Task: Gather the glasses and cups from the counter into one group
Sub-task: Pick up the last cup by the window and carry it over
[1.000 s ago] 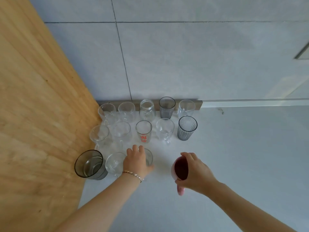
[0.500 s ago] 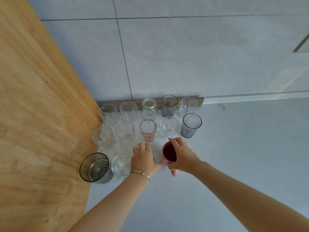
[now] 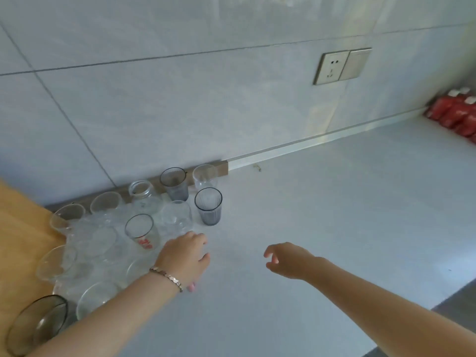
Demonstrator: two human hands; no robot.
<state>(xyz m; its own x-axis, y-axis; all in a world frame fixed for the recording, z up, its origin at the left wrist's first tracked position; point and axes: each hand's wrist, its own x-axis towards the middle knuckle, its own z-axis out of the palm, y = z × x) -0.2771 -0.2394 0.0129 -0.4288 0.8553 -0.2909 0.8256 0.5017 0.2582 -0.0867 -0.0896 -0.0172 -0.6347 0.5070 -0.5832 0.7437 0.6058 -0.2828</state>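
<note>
Several clear glasses stand grouped in the counter's left corner, among them a glass with red print (image 3: 140, 231), a jar (image 3: 142, 195) and two grey ribbed tumblers (image 3: 208, 210) (image 3: 175, 187). A wide smoked glass (image 3: 36, 323) sits at the near left. My left hand (image 3: 185, 256), with a bracelet on the wrist, lies curled over a pink cup at the group's right edge. Only a pink bit of the cup (image 3: 192, 288) shows under the thumb. My right hand (image 3: 286, 258) hovers to the right of it, above the counter, fingers apart and holding nothing.
A wooden panel (image 3: 18, 228) borders the glasses on the left. The tiled wall carries a socket (image 3: 332, 67). Red packets (image 3: 456, 112) lie at the far right of the pale counter (image 3: 322, 215). The counter's front edge shows at the lower right.
My right hand set the pink cup beside the group and let go, drawing back to the right. My left hand shifted from a clear glass onto the cup. The view swung right.
</note>
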